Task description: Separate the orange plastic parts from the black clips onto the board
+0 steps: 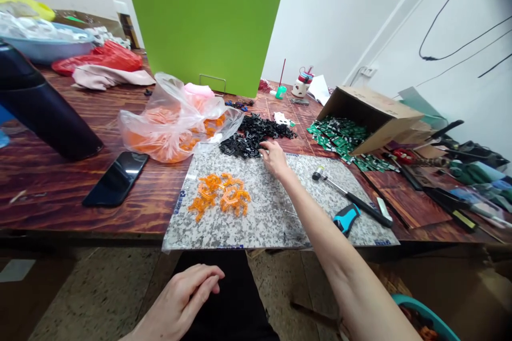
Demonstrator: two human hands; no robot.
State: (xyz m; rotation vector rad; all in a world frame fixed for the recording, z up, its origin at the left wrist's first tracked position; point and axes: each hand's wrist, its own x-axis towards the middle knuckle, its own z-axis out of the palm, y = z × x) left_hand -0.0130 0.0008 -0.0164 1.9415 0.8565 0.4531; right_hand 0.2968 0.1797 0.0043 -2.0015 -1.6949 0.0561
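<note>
- I saw the right hand resting its fingertips on the near edge of a heap of black plastic parts; its grip was half closed, and I could not tell whether it had a piece.
- The left hand hung back over the person's lap, its grip loose and empty, well away from the work.
- The black heap lay at the far edge of a speckled granite slab and spilled onto the wooden tabletop.
- I judged the parts light, stiff and prone to snagging one another, so I would have taken one by its outer edge and lifted it clear of the tangle.
- I could not count the black parts: there were many dozens, interlocked.
- Loose orange plastic parts sat on the slab in one tangled cluster, roughly a dozen.
- One clear plastic bag held more orange pieces.
- One cardboard box lay on its side, with many green circuit boards spilling out.
- One small hammer and one blue-and-black tool lay on the slab.
- One smartphone lay on the tabletop.
</note>
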